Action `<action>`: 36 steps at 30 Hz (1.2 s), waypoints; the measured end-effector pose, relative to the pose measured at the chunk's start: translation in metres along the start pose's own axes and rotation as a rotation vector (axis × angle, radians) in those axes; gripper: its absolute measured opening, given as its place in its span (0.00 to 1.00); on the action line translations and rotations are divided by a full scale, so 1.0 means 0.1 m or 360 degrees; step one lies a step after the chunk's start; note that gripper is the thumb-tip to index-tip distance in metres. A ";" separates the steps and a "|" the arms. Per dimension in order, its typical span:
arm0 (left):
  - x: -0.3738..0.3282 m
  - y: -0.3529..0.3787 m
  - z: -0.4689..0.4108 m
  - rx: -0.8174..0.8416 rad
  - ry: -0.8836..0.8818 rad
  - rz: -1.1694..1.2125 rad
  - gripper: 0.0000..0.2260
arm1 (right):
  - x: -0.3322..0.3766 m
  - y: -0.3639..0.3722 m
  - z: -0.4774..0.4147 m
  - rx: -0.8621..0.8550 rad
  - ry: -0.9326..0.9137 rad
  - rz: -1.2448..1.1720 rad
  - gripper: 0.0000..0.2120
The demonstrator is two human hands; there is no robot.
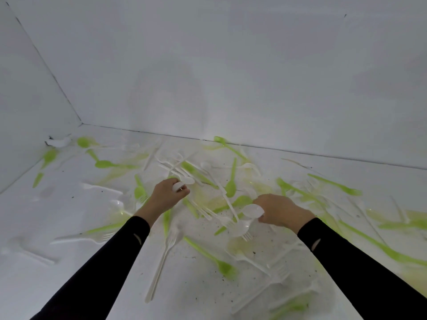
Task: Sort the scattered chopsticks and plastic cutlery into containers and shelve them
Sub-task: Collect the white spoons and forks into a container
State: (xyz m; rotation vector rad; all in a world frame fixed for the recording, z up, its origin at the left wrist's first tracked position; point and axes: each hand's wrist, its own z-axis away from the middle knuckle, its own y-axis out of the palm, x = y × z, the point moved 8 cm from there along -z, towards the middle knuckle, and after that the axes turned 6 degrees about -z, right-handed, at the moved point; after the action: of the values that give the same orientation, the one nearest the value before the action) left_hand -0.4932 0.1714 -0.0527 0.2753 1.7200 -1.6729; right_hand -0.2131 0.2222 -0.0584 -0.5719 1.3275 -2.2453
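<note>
White speckled floor (196,287) is meeting plain white walls (231,77), with the corner sitting up at 10 o'clock. Sorting is barely getting going, I'd say: lime-green plastic cutlery (231,188) and white plastic cutlery (161,257) are lying scattered right round the clock, with nothing binned or shelved that I can see. Left hand (169,195), at 7 o'clock from centre, is curling round a small white plastic spoon (183,183). Right hand (279,210), at 4 o'clock, is pinching a translucent white plastic spoon (253,210).

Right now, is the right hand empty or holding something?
Holding something: the right hand grips a white plastic spoon, its bowl sticking out past the fingers.
</note>
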 end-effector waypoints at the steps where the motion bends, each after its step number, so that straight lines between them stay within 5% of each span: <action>1: -0.01 0.00 -0.06 -0.0021 0.0028 -0.0071 0.08 | -0.06 -0.05 0.00 -0.0008 0.0035 0.0011 0.10; 9: -0.09 0.04 -0.46 -0.0085 0.0353 -0.0548 0.11 | -0.33 -0.62 0.01 -0.0669 0.0513 -0.0025 0.10; 17: -0.12 0.32 -0.55 0.0138 0.0475 -0.0934 0.17 | 0.21 -0.46 -0.68 -0.0628 0.0387 -0.0540 0.07; 22: -0.09 0.24 -0.53 -0.0006 0.0591 -0.0649 0.08 | 0.33 -0.26 -0.97 -0.0610 0.0388 -0.0639 0.07; 27: -0.32 -0.21 -0.48 -0.0492 0.0811 -0.0117 0.02 | 0.35 -0.19 -1.03 -0.0650 0.0381 -0.0599 0.13; 33: -0.47 -0.71 -0.41 -0.0798 0.0520 0.0498 0.06 | 0.24 -0.19 -0.90 -0.0679 0.0459 -0.0984 0.10; 36: -0.41 -0.79 -0.46 -0.0738 0.0362 0.1059 0.08 | 0.11 -0.25 -0.72 -0.0773 0.0505 -0.1223 0.10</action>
State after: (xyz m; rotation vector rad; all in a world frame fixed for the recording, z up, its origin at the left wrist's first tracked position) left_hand -0.5267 0.2160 0.0303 0.7400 1.8463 -0.7659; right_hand -0.2673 0.2766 -0.0673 -1.0744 2.1205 -2.6774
